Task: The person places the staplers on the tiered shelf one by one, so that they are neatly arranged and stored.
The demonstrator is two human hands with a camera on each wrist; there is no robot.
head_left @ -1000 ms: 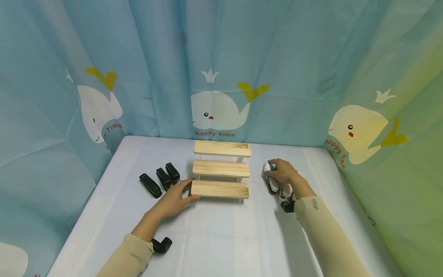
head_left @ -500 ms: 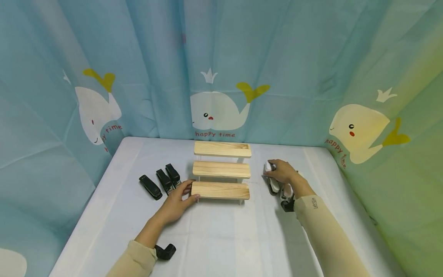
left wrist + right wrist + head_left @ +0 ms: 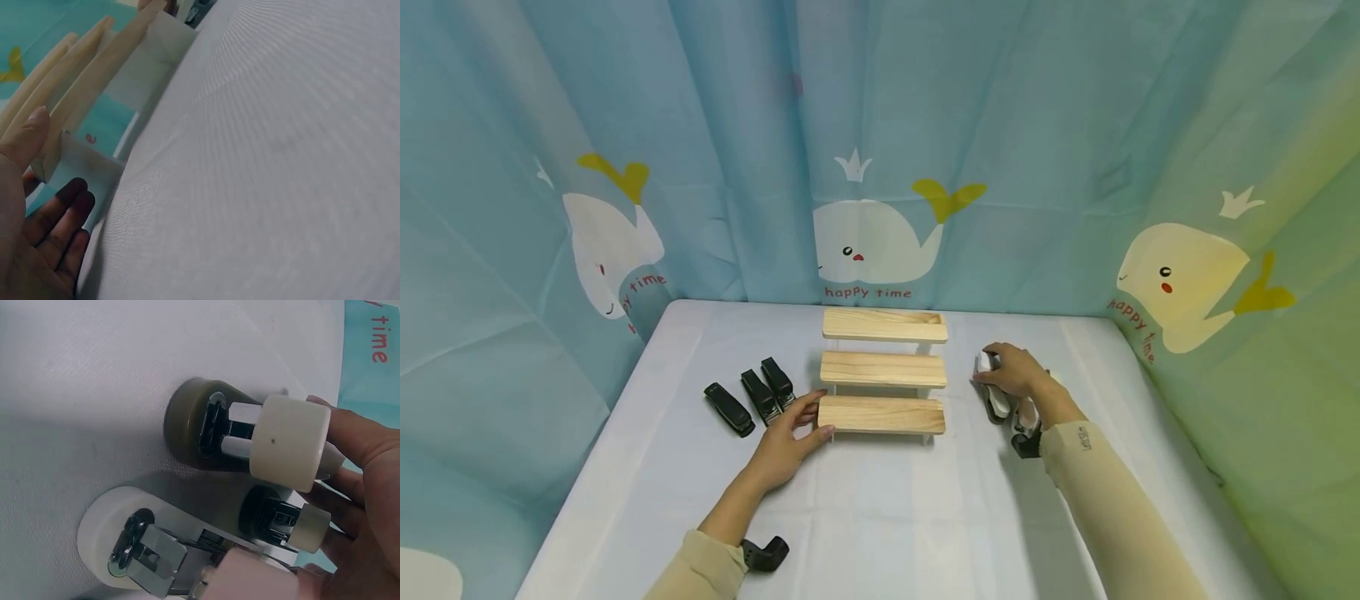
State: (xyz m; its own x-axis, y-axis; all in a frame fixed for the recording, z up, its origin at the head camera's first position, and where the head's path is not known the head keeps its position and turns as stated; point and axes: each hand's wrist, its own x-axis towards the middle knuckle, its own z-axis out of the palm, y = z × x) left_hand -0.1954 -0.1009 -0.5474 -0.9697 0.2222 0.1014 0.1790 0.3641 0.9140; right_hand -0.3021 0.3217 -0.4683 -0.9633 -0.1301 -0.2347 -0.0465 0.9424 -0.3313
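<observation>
A three-step wooden stand (image 3: pixel 882 369) on clear supports stands mid-table. My left hand (image 3: pixel 781 446) holds the left end of its lowest step (image 3: pixel 880 415). In the left wrist view the thumb (image 3: pixel 30 137) presses the front edge, the index finger is mostly behind the board, and the other fingers bend loosely below. My right hand (image 3: pixel 1017 372) pinches a white stapler (image 3: pixel 984 362), the farthest of a group on the right. A cream stapler with an olive base (image 3: pixel 290 442) hides most of that grip in the right wrist view. A pinkish stapler (image 3: pixel 250 578) lies beside it.
Left of the stand lie three black staplers (image 3: pixel 760 396). A smaller stapler (image 3: pixel 309 528) is among the right group, close by the right fingers. Blue whale-print curtain (image 3: pixel 880 125) closes off the table's back and sides. A black strap device (image 3: pixel 765 554) is on the left wrist.
My left forearm has swung slightly right and toward the near edge, while the hand stays at the step's end. The right hand keeps its place at the white stapler. The view shifts slightly.
</observation>
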